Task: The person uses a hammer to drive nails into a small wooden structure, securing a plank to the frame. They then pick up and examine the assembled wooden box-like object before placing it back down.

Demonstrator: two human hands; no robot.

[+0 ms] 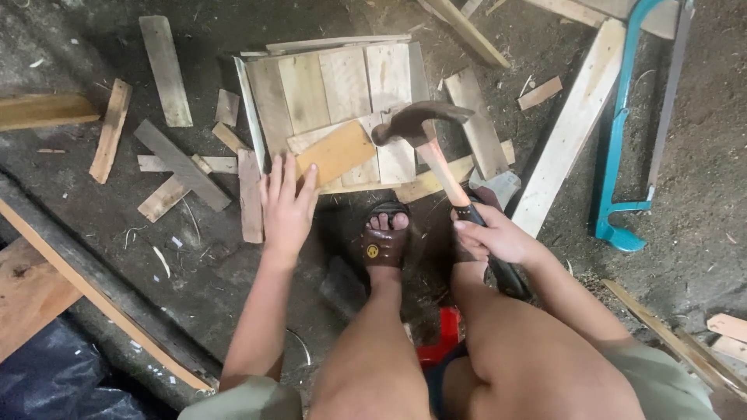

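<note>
Left hand (286, 204) is laid flat, fingers spread, on small orange-brown wood offcut (336, 152) atop pale slatted wooden panel (334, 89). Wooden-handled claw hammer (424, 128) is gripped by right hand (492, 236), fist closed.

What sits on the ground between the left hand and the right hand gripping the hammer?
In the head view, a foot in a brown sandal lies between the left hand and the right hand holding the hammer.

hammer (424, 132): dark brown head, pale orange-pink handle, black grip | small board (336, 153): orange-tan | panel (342, 93): pale grey-beige planks | saw (622, 140): teal frame | sandal (385, 245): dark brown, yellow dot | stool (437, 338): red | floor (685, 218): dark grey-brown
</note>
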